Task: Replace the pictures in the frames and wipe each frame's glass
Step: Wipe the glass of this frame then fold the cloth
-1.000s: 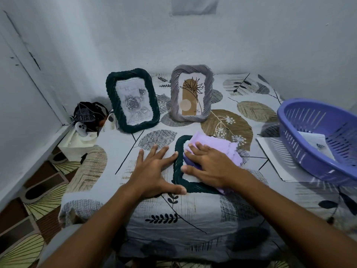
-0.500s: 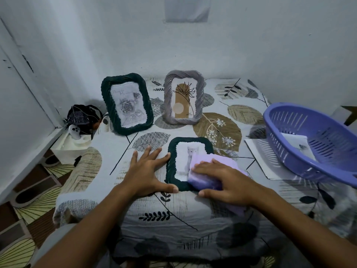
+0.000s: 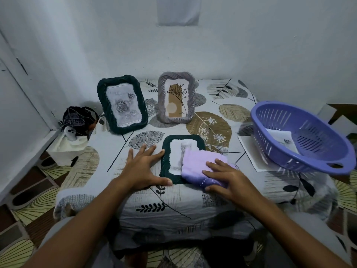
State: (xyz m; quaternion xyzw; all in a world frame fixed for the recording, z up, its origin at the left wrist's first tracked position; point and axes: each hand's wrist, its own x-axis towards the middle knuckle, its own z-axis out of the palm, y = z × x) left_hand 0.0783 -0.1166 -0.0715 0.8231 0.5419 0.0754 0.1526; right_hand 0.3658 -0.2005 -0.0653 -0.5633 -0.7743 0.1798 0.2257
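A dark green, rope-textured rectangular picture frame (image 3: 168, 161) is laid flat on the leaf-patterned cloth-covered table (image 3: 193, 198), near the front edge. A pale picture is seen behind its glass. The left hand (image 3: 144, 167) is spread open and flat on the cloth, thumb and forefinger touching the frame's left border to brace it. The right hand (image 3: 229, 180) is pressed open, fingers splayed, on a folded lilac cleaning cloth (image 3: 201, 167) covering the frame's right half; nothing is gripped.

Risks, as judged: the frame could be slid off the front edge if a wiping stroke is pulled toward the body, since only light bracing is given. The soft table covering could be bunched under pressure. The left part of the glass looks uncovered by the lilac cloth and could be missed.

Behind, a second dark green rope-textured frame (image 3: 121, 105) with a rose drawing and a grey ribbed frame (image 3: 176, 99) with a tan plant print are stood upright, well apart from the hands; a far stroke could knock them over. To the right, a purple slotted plastic basket (image 3: 301, 140) holding a sheet is tilted over a loose white paper (image 3: 249, 149); a wide sweep right would be blocked by it. A black bag (image 3: 77, 118) is seen past the table's left corner.
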